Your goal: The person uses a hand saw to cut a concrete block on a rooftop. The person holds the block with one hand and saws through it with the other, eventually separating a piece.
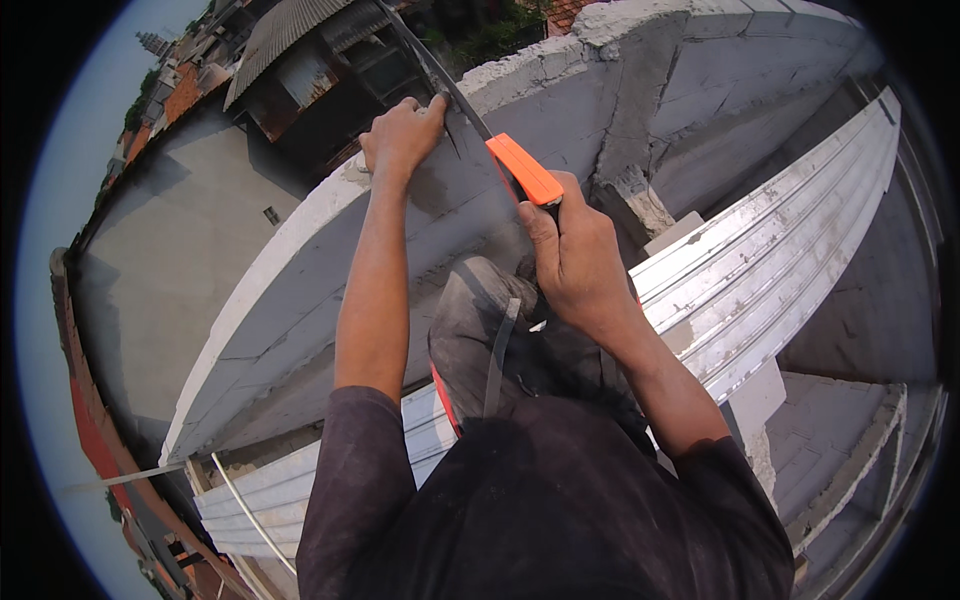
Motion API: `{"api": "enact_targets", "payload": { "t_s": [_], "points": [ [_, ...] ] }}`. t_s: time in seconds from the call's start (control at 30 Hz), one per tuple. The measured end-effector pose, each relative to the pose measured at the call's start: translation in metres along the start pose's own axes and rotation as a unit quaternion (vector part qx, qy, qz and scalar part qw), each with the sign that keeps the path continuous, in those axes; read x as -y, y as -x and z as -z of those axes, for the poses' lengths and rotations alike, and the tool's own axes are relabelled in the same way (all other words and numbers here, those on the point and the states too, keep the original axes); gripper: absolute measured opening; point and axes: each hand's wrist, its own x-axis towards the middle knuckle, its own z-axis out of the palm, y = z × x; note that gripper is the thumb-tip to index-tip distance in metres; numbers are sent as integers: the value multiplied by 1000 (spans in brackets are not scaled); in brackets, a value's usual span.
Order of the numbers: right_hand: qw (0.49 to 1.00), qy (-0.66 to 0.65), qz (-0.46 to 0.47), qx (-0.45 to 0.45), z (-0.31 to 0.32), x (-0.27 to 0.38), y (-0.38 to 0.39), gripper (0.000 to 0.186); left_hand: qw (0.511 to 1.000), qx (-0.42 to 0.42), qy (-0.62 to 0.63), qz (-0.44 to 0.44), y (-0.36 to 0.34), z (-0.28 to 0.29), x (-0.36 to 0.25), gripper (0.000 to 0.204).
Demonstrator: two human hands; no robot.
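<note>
A handsaw (526, 170) with an orange handle and a long dark blade slants up and to the left across the top of a grey block wall (530, 110). My right hand (580, 250) is closed around the lower end of its handle, thumb along the near side. Over the wall's top edge, left of the blade, my left hand (402, 137) grips the blockwork with its fingers curled over the far side. Its thumb lies close to the blade. A thin dark slit runs down the wall face below the blade. The fingertips of my left hand are partly hidden.
Ribbed metal decking (770, 250) runs beneath me, across from lower left to upper right. A rough mortar column (640, 110) joins the wall on the right. Beyond the wall, the drop leads to lower roofs (285, 40) and a plastered wall (190, 270). My knee (475, 300) is near the wall.
</note>
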Motion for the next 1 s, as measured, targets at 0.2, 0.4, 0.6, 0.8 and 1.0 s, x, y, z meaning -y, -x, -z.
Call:
{"api": "enact_targets", "payload": {
  "t_s": [0.2,0.4,0.6,0.8,1.0],
  "points": [
    [999,18,-32,40,45,-11,102,35,1000,-2,8,2,0,-4,1,64],
    [996,-12,-86,31,13,-5,22,28,1000,-13,-3,-3,0,-9,0,58],
    [998,7,-62,18,21,-3,40,29,1000,-15,2,-11,-3,-2,-5,57],
    [999,31,-15,26,42,-8,87,30,1000,-15,-17,-2,-1,-13,0,56],
    [1000,9,4,-11,-6,0,-12,29,1000,-13,1,-11,-4,-2,-1,54]
  ]
}}
